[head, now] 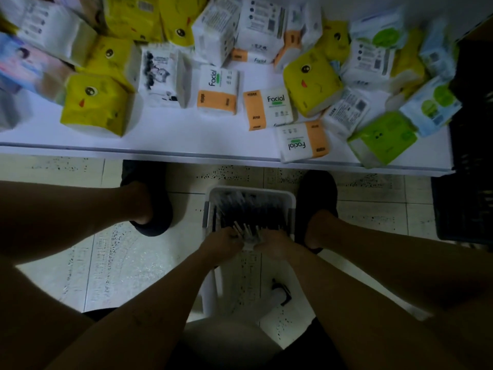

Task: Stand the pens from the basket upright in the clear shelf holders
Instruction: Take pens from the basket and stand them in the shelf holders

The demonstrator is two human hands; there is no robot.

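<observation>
I am looking down at the white basket (250,191), which sits on the tiled floor (128,263) between my two dark shoes (149,206), a little on my side of the table's near edge. The pens (248,210) lie in it as a dark, blurred heap. Both my hands meet at the basket's near rim: my left hand (222,243) and right hand (274,245) have their fingers curled round a small bunch of them, whose pale ends stick up between the two hands. The bunch is too blurred for me to count. My right shoe is just beside the basket's right wall, while my left shoe is well apart from its left wall, with open tile between. There is bare floor nearer to me on the left as well. Above, the white table (160,141) has a bare strip along the left and middle of its near edge. Behind that strip, tissue packs (96,102) in yellow, orange, green and white crowd the surface, and two at the right reach the edge itself. A black crate (469,188) stands past the table's right end
</observation>
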